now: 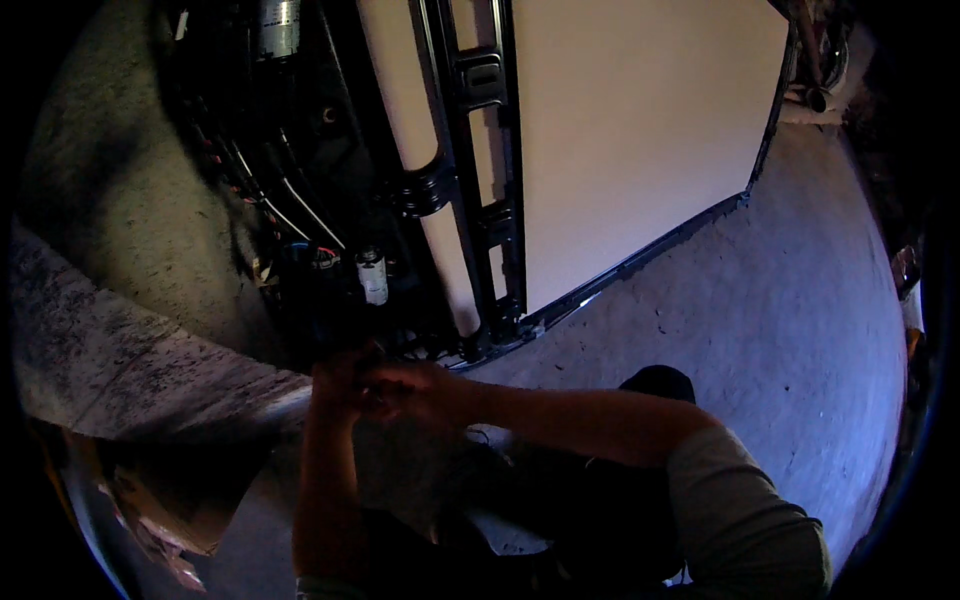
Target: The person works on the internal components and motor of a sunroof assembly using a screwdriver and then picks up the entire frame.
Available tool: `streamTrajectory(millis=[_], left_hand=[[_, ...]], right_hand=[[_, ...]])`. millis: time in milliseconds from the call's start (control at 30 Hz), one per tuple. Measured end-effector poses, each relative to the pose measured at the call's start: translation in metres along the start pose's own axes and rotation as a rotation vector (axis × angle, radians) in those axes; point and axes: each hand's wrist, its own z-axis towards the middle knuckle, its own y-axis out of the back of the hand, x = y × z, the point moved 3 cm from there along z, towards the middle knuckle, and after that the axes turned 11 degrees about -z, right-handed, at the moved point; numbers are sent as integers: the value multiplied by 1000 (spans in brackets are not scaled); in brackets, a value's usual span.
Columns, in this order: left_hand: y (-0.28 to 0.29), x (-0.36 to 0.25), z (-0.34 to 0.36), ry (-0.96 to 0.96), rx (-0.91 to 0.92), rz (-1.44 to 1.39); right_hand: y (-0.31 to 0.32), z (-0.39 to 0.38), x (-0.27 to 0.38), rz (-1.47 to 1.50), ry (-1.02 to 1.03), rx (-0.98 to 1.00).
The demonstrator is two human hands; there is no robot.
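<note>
My left hand (338, 385) and my right hand (420, 388) are close together in deep shadow, at the lower corner of a large appliance. The fingers of both look curled inward and meet; whatever they hold is too dark to make out. Just beyond them is the dark open bay of the appliance, with loose wires (312, 212) in white, red and blue. A silver cylinder (372, 276) stands in the bay near my hands. Farther up sits a larger silver cylinder (279, 28) with a label.
A black metal frame (482, 80) with crossbars borders a wide beige panel (640, 130). Grey concrete floor (800, 300) lies to the right. A pale, stained slab (150, 350) runs along the left, above a cardboard box (185, 500). Pipes (815, 98) show at the far right.
</note>
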Motion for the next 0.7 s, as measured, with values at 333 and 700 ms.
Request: streamTrajectory(millis=[333,700], left_hand=[[-26,-42,-16,232,-23,-402],[-31,-71,-29,-231,101,319]], right_hand=[[7,3,1,-1281,413,17],[-6,-11,12,-613,5,-309]])
